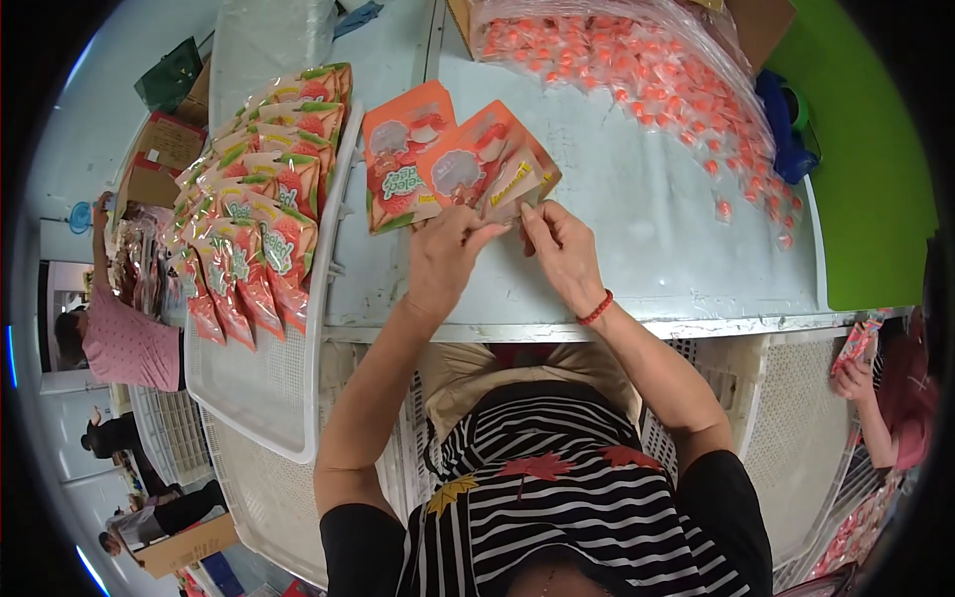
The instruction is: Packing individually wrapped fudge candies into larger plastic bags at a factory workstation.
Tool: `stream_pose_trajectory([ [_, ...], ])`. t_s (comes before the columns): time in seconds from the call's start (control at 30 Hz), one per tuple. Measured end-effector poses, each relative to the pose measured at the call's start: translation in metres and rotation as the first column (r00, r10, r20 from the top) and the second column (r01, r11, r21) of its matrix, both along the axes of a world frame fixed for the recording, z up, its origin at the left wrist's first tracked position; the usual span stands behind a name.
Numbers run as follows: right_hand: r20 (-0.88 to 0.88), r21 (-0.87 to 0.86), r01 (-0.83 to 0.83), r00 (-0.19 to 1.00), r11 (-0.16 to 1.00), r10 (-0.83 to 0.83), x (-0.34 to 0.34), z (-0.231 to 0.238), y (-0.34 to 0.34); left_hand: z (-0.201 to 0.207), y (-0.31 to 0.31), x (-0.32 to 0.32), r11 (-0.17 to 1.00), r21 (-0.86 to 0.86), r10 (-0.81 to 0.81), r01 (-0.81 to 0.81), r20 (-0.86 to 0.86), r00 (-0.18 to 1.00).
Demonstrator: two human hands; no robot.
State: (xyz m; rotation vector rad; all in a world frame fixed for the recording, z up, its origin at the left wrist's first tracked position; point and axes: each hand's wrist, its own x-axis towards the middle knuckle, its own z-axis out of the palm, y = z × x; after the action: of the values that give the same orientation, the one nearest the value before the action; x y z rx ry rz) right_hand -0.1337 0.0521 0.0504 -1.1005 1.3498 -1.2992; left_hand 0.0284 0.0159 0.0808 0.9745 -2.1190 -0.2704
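Note:
A flat orange-red printed pouch [476,154] lies at an angle on the light table in front of me, partly over a stack of similar flat pouches [398,149]. My left hand [445,257] pinches the near edge of the angled pouch between thumb and fingers. At the same edge, close beside it, my right hand [565,254] is also closed on the pouch, with a red bracelet on the wrist. Whether the pouch's mouth is parted cannot be made out.
A white mesh tray [261,403] at left carries rows of filled pouches [284,189]. Small wrapped red candies [686,95] spill from a clear plastic bag at the far right. Blue-handled tape dispenser-like object [786,124] stands beside them. Another person's hand [853,381] holds a packet at right.

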Motion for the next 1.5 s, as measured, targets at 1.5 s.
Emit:
stream_pose_trajectory([
  [1.5,0.806,0.124,-0.530,0.547,0.839,0.227,-0.064,-0.013,0.016,0.002,0.022,-0.051,0.949,0.088,-0.310,0.302,0.429,0.849],
])
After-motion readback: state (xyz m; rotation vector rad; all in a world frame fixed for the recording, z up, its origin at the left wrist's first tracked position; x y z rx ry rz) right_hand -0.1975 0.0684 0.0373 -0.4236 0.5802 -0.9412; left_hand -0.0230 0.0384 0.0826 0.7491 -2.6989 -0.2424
